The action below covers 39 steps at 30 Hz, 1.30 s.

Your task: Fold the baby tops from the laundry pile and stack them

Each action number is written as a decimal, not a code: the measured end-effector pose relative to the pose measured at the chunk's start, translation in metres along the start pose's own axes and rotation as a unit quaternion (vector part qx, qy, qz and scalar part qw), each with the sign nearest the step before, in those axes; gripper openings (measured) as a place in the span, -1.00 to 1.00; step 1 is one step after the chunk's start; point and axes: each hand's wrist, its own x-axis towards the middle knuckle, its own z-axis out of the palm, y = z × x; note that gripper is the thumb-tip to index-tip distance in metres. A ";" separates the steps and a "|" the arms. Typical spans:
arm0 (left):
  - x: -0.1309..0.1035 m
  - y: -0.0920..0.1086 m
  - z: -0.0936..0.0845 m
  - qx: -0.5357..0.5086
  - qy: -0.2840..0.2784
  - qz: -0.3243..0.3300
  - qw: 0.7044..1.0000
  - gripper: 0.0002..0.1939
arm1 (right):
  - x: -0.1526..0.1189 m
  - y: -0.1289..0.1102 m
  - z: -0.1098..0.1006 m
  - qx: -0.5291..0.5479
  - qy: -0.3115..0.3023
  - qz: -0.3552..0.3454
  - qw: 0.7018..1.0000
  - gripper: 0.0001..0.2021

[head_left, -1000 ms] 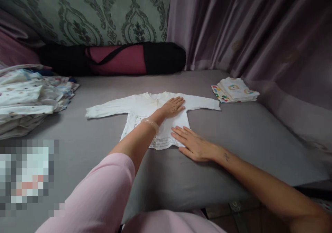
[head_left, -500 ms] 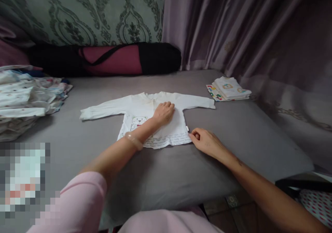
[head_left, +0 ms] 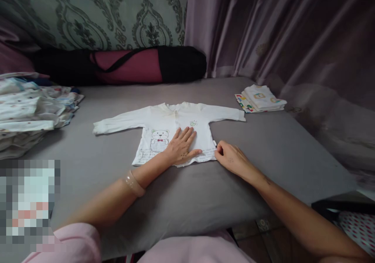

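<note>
A small white long-sleeved baby shirt [head_left: 159, 118] lies spread face up on the grey sheet, both sleeves out to the sides. It has a bear print at the lower left and lines of small lettering near the hem. My left hand [head_left: 183, 145], fingers stretched out, rests flat on the lower middle of the shirt. With thumb and finger pinched, my right hand [head_left: 233, 157] holds the shirt's lower right corner, beside a small white tag.
A heap of clothes [head_left: 32, 110] lies at the left, and folded clothes [head_left: 260, 99] are stacked at the back right. A long black and maroon bag [head_left: 129, 65] lies along the wall. Purple curtains [head_left: 234, 28] hang behind. The bed's front edge runs close to my body.
My left hand has slid down the shirt from the chest toward the hem and flattened, uncovering a small green print. My right hand stays pinched at the corner.
</note>
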 end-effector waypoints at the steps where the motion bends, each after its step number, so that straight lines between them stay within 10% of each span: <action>1: 0.000 0.000 0.000 -0.002 0.001 -0.002 1.000 -0.12 | 0.000 0.002 0.000 0.014 -0.001 0.003 1.000 -0.96; 7: -0.001 0.000 -0.001 -0.022 -0.005 -0.006 1.000 -0.03 | -0.002 0.005 -0.003 -0.044 -0.015 0.006 0.999 -0.88; 14: -0.001 0.004 -0.004 -0.028 -0.009 -0.017 0.999 -0.07 | -0.008 -0.005 -0.007 -0.159 0.016 -0.161 0.974 -0.69; 19: 0.000 -0.001 -0.016 -0.093 -0.019 -0.007 0.995 -0.21 | 0.006 -0.013 -0.018 -0.221 -0.031 -0.117 0.968 -0.76; 26: -0.018 -0.101 -0.040 -0.115 0.124 -0.148 0.974 -0.55 | 0.065 -0.094 -0.004 -0.158 0.041 -0.237 0.958 -0.68; 30: -0.037 -0.159 -0.046 0.011 0.053 -0.153 0.987 -0.58 | 0.110 -0.147 0.042 -0.092 -0.008 -0.305 0.948 -0.57; 39: -0.047 -0.194 -0.031 0.020 -0.008 -0.163 0.986 -0.43 | 0.139 -0.170 0.092 -0.095 -0.032 -0.238 0.966 -0.30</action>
